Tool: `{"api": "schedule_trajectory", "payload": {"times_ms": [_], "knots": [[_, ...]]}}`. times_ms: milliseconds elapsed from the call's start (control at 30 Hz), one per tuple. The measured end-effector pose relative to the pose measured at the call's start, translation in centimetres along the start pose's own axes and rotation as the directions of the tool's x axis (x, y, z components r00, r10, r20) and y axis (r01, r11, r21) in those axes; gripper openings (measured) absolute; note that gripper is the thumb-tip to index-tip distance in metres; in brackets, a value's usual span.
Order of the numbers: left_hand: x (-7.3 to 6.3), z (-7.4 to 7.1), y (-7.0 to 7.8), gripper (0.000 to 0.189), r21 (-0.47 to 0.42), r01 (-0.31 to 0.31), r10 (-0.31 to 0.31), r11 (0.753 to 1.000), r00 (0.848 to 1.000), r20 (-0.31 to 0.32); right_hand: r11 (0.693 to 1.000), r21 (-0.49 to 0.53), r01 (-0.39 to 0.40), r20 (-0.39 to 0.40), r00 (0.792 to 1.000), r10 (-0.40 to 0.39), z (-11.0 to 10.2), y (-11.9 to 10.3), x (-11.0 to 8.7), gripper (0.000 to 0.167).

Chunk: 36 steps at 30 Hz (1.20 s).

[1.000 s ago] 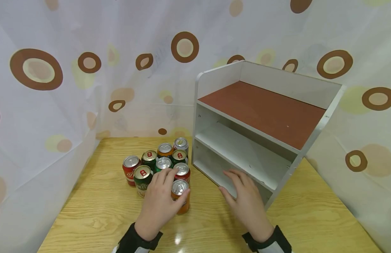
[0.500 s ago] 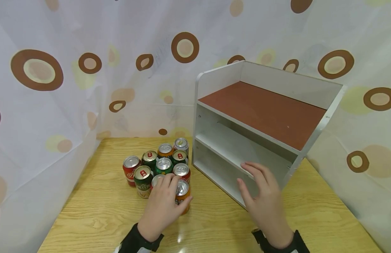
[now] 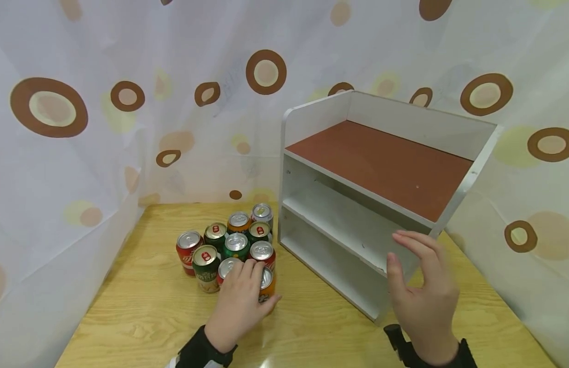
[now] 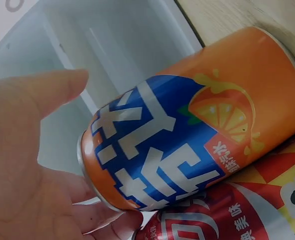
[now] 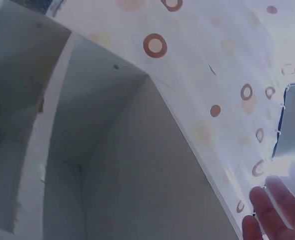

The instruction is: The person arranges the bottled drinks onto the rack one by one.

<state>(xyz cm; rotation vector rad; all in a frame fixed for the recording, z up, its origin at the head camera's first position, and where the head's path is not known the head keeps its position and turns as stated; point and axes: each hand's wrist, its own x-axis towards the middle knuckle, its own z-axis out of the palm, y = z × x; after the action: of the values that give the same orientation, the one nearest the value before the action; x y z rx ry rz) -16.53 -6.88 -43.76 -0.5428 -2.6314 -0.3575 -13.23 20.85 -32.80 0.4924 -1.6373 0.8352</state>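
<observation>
An orange soda can [image 3: 267, 291] with a blue label and an orange-slice picture stands at the near right of a group of drink cans. My left hand [image 3: 238, 306] is at its top; in the left wrist view the thumb [image 4: 62, 90] is held away from the can and the fingers [image 4: 107, 220] reach behind its lid end. A red can [image 3: 226, 267] stands beside it, partly covered by my left hand. My right hand [image 3: 424, 291] holds nothing, thumb and fingers apart, in front of the right end of a white shelf unit [image 3: 358, 205].
Several more cans stand close together behind, including a green can [image 3: 236, 245], a red can [image 3: 188, 250] and a silver can [image 3: 263, 212]. The shelf unit has a brown top [image 3: 381, 163] and stands angled on the wooden table [image 3: 141, 306]. A patterned curtain [image 3: 187, 41] surrounds the table.
My right hand has moved right, from the front of the lower shelf to the unit's right end. My left hand has stayed near the orange can, shifting only slightly. The cans have kept their places.
</observation>
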Motion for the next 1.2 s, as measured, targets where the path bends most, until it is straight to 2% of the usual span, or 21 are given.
{"api": "schedule_trajectory", "payload": {"times_ms": [67,167,267,367,500,633,867,967,1100,1200], "knots": [[0.0,0.2,0.0,0.075,0.017,-0.007,0.007,1.0,1.0,0.012,1.0,0.01,0.001,-0.074,0.997,-0.001,0.0,-0.1,0.5,0.045],[0.0,0.3,0.0,0.079,0.042,-0.016,0.015,0.999,0.999,0.032,1.0,0.013,-0.007,-0.19,0.982,0.009,0.2,0.1,1.0,0.038],[0.0,0.3,0.1,0.083,0.072,-0.028,0.024,0.997,0.998,0.054,1.0,0.0,-0.014,-0.303,0.953,0.013,0.3,0.4,1.4,0.032],[0.1,0.4,0.1,0.084,0.105,-0.042,0.036,0.994,0.997,0.062,1.0,-0.019,-0.022,-0.404,0.915,0.012,0.5,0.5,1.9,0.028],[0.0,0.5,0.0,0.08,0.155,-0.055,0.046,0.986,0.997,0.057,0.997,-0.056,-0.059,-0.493,0.869,0.024,0.6,0.5,2.8,0.025],[-0.2,0.6,0.0,0.079,0.185,-0.066,0.058,0.981,0.997,0.05,0.993,-0.074,-0.088,-0.531,0.847,0.035,0.6,1.1,3.4,0.024],[-0.5,0.4,0.3,0.08,0.163,-0.091,0.086,0.982,0.996,0.038,0.99,-0.048,-0.13,-0.51,0.856,0.087,0.0,3.7,3.4,0.034],[-0.6,0.3,0.4,0.079,0.133,-0.087,0.081,0.987,0.995,0.052,0.988,-0.046,-0.149,-0.478,0.872,0.109,0.0,4.3,3.5,0.039],[-0.6,0.1,0.5,0.079,0.082,-0.072,0.066,0.994,0.995,0.073,0.989,-0.03,-0.147,-0.41,0.904,0.122,0.2,4.7,4.0,0.042],[-0.6,-0.1,0.5,0.078,0.053,-0.069,0.065,0.996,0.995,0.08,0.99,-0.005,-0.138,-0.384,0.915,0.125,0.5,5.1,4.2,0.043]]}}
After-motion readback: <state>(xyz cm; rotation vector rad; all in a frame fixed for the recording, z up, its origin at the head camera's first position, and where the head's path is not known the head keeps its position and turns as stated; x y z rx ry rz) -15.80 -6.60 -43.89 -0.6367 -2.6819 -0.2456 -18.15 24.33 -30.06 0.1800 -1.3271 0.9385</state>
